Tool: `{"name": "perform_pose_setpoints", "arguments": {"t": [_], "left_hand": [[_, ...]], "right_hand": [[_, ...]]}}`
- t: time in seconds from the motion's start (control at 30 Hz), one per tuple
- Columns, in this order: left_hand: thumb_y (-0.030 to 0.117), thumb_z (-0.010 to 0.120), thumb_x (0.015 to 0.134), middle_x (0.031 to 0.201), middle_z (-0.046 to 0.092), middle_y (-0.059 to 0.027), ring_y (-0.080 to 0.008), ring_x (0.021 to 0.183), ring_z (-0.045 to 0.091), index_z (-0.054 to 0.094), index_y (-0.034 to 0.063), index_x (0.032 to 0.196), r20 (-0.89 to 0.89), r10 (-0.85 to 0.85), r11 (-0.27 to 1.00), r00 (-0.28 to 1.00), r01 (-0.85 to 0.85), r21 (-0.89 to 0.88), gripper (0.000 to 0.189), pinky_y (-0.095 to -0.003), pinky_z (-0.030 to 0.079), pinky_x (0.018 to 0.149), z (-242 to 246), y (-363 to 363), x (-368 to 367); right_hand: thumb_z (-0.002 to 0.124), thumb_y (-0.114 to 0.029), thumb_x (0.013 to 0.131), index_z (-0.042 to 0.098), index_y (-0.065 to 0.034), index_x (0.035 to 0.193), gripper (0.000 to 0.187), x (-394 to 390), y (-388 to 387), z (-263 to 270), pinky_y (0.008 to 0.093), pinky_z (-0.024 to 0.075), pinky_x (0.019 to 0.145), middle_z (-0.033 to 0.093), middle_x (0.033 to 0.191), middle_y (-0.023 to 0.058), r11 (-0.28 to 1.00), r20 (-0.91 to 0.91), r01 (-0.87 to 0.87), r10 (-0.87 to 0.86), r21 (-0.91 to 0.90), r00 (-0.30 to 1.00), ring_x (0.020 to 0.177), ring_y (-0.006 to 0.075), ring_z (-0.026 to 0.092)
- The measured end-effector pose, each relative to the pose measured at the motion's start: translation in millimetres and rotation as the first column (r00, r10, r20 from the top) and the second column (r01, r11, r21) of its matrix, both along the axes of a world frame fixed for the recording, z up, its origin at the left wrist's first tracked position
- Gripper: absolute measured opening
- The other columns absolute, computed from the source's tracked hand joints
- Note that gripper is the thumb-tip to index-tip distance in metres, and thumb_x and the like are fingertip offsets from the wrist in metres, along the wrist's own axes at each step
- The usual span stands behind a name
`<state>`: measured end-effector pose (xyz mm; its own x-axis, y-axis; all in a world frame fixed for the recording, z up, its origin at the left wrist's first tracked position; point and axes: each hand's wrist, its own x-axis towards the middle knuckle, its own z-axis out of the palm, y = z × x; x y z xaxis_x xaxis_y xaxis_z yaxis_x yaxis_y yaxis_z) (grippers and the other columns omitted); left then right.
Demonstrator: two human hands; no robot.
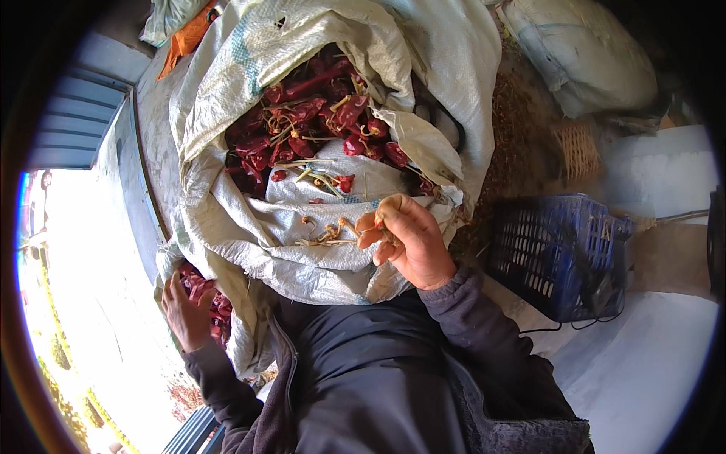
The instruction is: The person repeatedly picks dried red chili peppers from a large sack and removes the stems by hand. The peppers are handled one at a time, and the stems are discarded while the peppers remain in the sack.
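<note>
Dried red chili peppers with stems fill the open mouth of a large white woven sack before me. Several loose stems and small red bits lie on the sack's folded near edge. Above that edge my right hand pinches a small stem piece with a bit of red between thumb and fingers. At the left my left hand is spread over a second, smaller white sack of red chili pieces; its fingertips touch or hover at the peppers, and nothing is plainly held.
A blue plastic crate stands at the right, with a dark cable near its base. A full white sack lies at the upper right. Chili debris covers the floor beside the large sack. An orange bag is at the upper left.
</note>
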<state>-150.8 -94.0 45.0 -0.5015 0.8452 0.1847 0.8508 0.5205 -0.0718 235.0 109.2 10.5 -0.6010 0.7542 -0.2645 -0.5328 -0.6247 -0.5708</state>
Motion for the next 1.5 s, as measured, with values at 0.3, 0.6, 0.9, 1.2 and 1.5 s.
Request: {"name": "perform_pose_setpoints", "arguments": {"t": [0.3,0.6,0.9,1.2,1.5], "left_hand": [[0.014,0.079,0.085,0.091,0.07,-0.0143,-0.0313,0.076,0.067,0.074,0.0017,0.105,0.254,-0.717,0.687,0.649,0.598,0.413,0.024,-0.0381,0.054,0.071,5.1,201.5,167.4],[-0.001,0.072,0.089,0.097,0.071,-0.0072,-0.014,0.09,0.067,0.07,-0.0006,0.104,0.87,-0.386,0.922,0.307,0.153,0.355,0.015,-0.0257,0.052,0.081,-10.7,193.7,164.6],[0.002,0.06,0.101,0.105,0.07,-0.0125,-0.0178,0.082,0.066,0.065,-0.0002,0.117,0.688,-0.361,0.932,-0.629,-0.269,0.243,0.016,-0.0315,0.055,0.074,-5.5,145.5,174.9],[0.006,0.062,0.103,0.11,0.071,-0.0092,-0.0162,0.093,0.069,0.065,-0.0015,0.126,0.745,-0.313,0.941,-0.589,-0.3,0.158,0.025,-0.0307,0.057,0.084,-20.9,127.1,190.3],[-0.003,0.065,0.098,0.088,0.072,-0.0064,-0.0111,0.073,0.067,0.071,-0.0046,0.106,0.901,-0.419,0.9,0.113,-0.076,0.428,0.01,-0.0258,0.054,0.067,-9.5,119.7,185.5]], "right_hand": [[0.052,-0.016,0.109,0.06,-0.0028,0.116,0.017,14.8,3.8,-10.6,0.0249,0.0604,0.072,0.066,0.099,0.0076,0.999,-0.055,-0.048,0.047,-0.012,0.997,0.088,0.0131,0.068],[0.053,-0.024,0.11,0.061,-0.0052,0.109,0.021,4.7,1.3,22.6,0.0229,0.0544,0.066,0.064,0.094,0.0009,0.992,0.146,-0.061,0.077,-0.112,0.986,0.077,0.007,0.06],[0.061,-0.028,0.107,0.06,-0.0076,0.107,0.02,-30.6,-5.2,20.9,0.0216,0.0376,0.056,0.056,0.085,-0.0051,0.985,0.16,-0.16,0.149,0.062,0.976,0.066,0.0019,0.044],[0.071,-0.016,0.097,0.065,-0.0002,0.099,0.017,-39.0,-17.6,23.3,0.0375,0.0543,0.065,0.071,0.083,0.0174,0.687,0.523,-0.108,-0.433,0.719,0.734,0.071,0.0299,0.07],[0.065,-0.02,0.098,0.065,0.002,0.105,0.023,-37.5,-14.8,23.7,0.0408,0.0537,0.066,0.069,0.077,0.0195,0.702,0.595,-0.27,-0.268,0.659,0.758,0.071,0.0329,0.07]]}}
